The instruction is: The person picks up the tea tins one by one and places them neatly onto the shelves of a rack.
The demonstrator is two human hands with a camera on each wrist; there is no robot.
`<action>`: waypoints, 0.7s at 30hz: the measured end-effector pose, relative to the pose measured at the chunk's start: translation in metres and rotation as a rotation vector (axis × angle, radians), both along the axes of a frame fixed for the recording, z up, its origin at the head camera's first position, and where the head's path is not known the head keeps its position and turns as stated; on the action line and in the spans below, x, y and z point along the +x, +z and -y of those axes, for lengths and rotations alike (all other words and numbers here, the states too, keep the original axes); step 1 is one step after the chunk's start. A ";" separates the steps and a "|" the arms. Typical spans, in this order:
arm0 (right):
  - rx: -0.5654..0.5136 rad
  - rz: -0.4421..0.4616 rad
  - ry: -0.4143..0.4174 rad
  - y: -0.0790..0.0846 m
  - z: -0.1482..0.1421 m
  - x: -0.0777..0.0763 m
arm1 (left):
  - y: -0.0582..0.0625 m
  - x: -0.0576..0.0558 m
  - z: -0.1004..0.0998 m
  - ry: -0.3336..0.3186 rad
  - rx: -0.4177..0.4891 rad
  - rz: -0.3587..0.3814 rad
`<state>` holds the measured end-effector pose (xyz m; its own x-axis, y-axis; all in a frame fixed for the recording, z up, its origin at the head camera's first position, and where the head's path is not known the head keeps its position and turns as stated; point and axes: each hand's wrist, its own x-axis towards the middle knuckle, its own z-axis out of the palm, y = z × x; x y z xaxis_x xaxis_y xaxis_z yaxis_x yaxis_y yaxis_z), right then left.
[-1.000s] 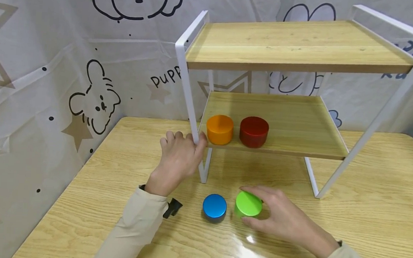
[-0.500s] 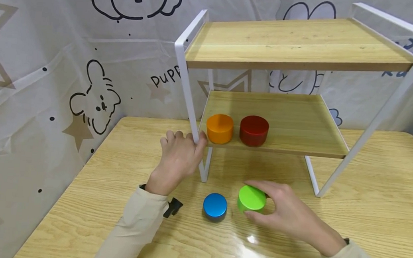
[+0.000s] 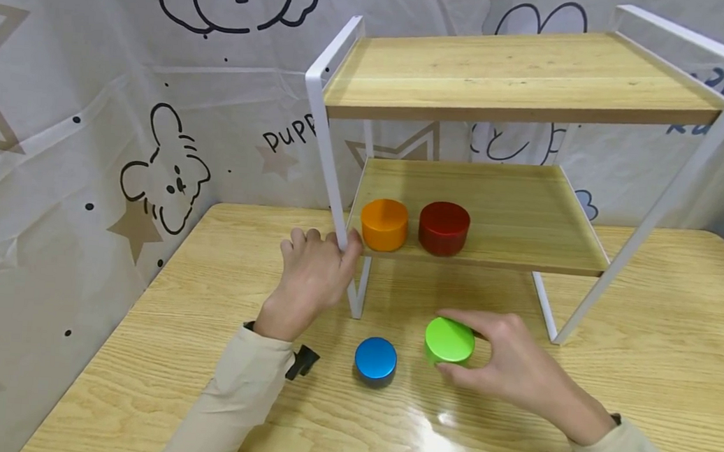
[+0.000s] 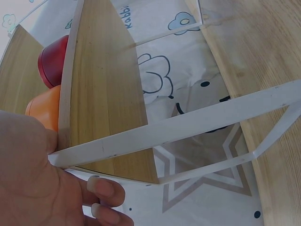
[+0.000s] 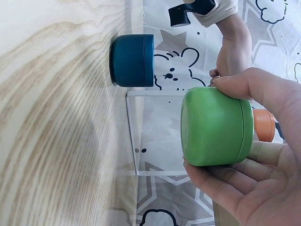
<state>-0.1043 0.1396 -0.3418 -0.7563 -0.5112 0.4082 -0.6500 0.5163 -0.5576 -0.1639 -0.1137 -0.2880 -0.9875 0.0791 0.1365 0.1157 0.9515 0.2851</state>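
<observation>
A green lidded tin is pinched by my right hand, thumb on its near side and fingers on its far side. In the right wrist view, the green tin hangs clear of the table, its bottom facing the wood. Left of it a blue lidded tin stands on the table. My left hand grips the left front post of a two-tier shelf rack, at the height of its lower board. In the left wrist view, fingers curl around the white metal post.
On the lower board, an orange tin and a dark red tin stand side by side near the left front. The upper board overhangs them. A printed cloth hangs behind the wooden table.
My right hand has raised the green tin and carried it slightly right and forward, away from the blue tin. The left hand stays on the post.
</observation>
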 end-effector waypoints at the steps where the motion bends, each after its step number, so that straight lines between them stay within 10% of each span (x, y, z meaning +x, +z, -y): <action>1: 0.001 0.002 -0.003 0.000 0.000 0.000 | 0.000 0.000 0.000 0.000 0.001 -0.001; 21: -0.001 -0.054 -0.061 0.005 -0.005 -0.001 | 0.001 0.000 0.001 0.006 0.001 0.013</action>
<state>-0.1050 0.1442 -0.3371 -0.7627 -0.4646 0.4500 -0.6468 0.5554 -0.5227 -0.1643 -0.1146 -0.2871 -0.9896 0.0732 0.1241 0.1064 0.9519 0.2875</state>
